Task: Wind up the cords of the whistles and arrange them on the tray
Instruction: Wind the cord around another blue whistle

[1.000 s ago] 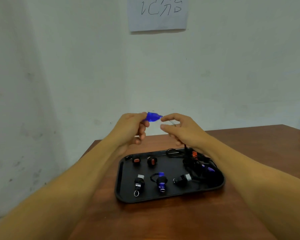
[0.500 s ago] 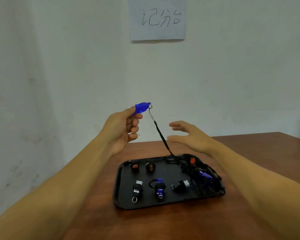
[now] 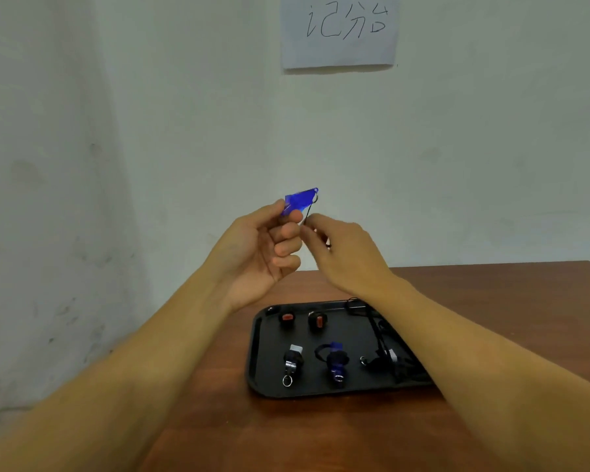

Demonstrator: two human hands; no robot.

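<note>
My left hand (image 3: 259,253) pinches a blue whistle (image 3: 298,200) between thumb and forefinger, raised above the table. Its thin black cord (image 3: 308,212) drops from the ring at the whistle's right end. My right hand (image 3: 341,252) is right beside it, fingertips at the cord just below the whistle; the rest of the cord is hidden behind that hand. Below sits a black tray (image 3: 256,352) holding two orange whistles (image 3: 286,317) at the back, and a white-tipped one (image 3: 293,359), a blue one (image 3: 336,361) and a black one (image 3: 377,361) in front, each wound up.
A tangle of black cords (image 3: 378,325) lies at the tray's right side, partly under my right forearm. The tray stands on a brown wooden table (image 3: 491,301) against a white wall with a paper sign (image 3: 339,30).
My right hand, spread open and apart half a second ago, has come up to the cord just under the whistle. The left hand has kept hold of the blue whistle.
</note>
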